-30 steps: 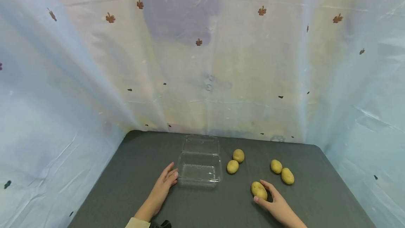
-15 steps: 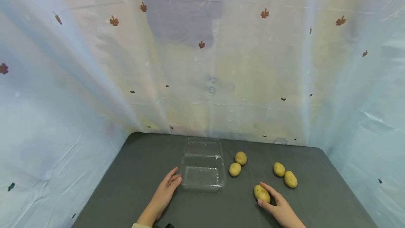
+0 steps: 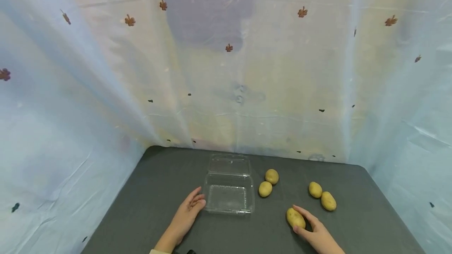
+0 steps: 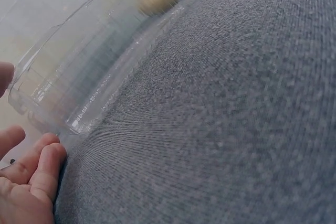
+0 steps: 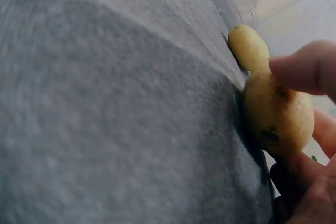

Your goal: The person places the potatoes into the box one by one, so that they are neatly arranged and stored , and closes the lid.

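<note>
My right hand (image 3: pixel 315 232) grips a yellow potato (image 3: pixel 295 218) between thumb and fingers, low over the dark cloth at the front right. In the right wrist view the same potato (image 5: pixel 275 111) shows dark blemishes, with the thumb (image 5: pixel 304 69) on its upper side. My left hand (image 3: pixel 183 215) lies at the left side of a clear plastic clamshell container (image 3: pixel 229 211), its fingers relaxed beside the near left corner. Seen from the left wrist, the fingertips (image 4: pixel 50 148) are right by the container's corner (image 4: pixel 79 124). The container's lid (image 3: pixel 229 164) is folded back, away from me.
Two potatoes (image 3: pixel 265 189) sit close together right of the container. Another pair (image 3: pixel 328 201) lies farther right, beyond my right hand. The dark grey cloth-covered table (image 3: pixel 169 167) ends at a patterned plastic curtain (image 3: pixel 219 128) behind and on both sides.
The whole head view has shifted slightly, moving everything a little to the right. My right hand keeps its grip on the potato, and my left hand stays beside the container.
</note>
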`<state>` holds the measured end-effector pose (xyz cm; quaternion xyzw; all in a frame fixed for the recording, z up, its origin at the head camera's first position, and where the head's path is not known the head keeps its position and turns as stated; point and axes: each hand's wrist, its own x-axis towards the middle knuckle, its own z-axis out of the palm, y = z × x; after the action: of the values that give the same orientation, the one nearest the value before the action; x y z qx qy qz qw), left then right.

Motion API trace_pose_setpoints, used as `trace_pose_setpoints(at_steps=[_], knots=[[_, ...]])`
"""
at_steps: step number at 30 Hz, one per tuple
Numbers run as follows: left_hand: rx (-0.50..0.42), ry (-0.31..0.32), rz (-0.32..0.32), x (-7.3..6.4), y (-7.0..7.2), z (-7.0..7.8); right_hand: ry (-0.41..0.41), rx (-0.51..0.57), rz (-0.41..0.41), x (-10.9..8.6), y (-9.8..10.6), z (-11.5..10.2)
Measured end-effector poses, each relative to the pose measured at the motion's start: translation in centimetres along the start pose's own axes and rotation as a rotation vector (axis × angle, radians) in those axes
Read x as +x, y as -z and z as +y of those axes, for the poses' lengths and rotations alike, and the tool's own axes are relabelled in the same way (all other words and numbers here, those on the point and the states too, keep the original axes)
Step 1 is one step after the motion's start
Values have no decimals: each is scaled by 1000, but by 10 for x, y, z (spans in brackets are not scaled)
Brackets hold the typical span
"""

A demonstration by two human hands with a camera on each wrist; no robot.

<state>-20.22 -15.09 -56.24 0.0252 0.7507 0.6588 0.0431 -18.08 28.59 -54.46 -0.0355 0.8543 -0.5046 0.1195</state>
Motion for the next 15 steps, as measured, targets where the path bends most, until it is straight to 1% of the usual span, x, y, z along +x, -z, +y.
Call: trace_pose_setpoints(at_steps=[2,6,10,15], knots=[[3,-5,3,1,0,-1,2,2,-13,-1,1,1],[3,-3,10,0,-1,-3,29,7,-72,-1,5,3],[-4,-7,10,0,-3,-3,12,-13,-130,-4,13,-2],[-23,-40,12,0,-3,-4,-19,-64,-170,-5,21,-6]])
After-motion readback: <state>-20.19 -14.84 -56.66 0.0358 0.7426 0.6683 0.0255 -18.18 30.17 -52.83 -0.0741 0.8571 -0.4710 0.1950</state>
